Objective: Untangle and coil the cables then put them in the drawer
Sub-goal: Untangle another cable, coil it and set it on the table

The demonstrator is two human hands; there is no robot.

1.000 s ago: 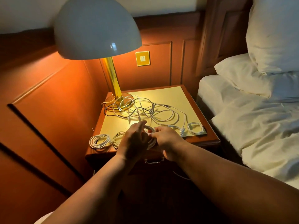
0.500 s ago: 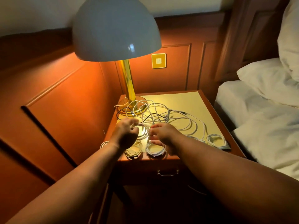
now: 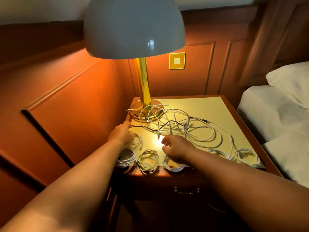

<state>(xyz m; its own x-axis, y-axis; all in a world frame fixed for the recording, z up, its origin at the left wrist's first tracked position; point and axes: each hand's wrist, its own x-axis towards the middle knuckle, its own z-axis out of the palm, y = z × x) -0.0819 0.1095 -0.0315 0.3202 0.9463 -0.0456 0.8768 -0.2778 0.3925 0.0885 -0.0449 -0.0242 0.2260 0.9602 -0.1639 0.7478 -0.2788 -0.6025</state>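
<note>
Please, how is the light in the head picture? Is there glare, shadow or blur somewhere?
Head view: only the lamp lights the scene, in warm orange; a bright glare spot lies on the nightstand top between left hand and right hand; the drawer front below is in deep shadow; the frame edges look smeared and bent.

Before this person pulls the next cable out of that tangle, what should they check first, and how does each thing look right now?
1. Left hand has hold of a cable: cannot tell; its fingertips are at the black cable.
2. Right hand free to help: ok, fingers loosely curled, holding nothing.
3. Tangle clear of the lamp base: not ok, loops lie over it.
4. Finished coils out of the way: ok, lined along the nightstand's front edge.
5. Drawer open to receive them: not ok, closed.
</note>
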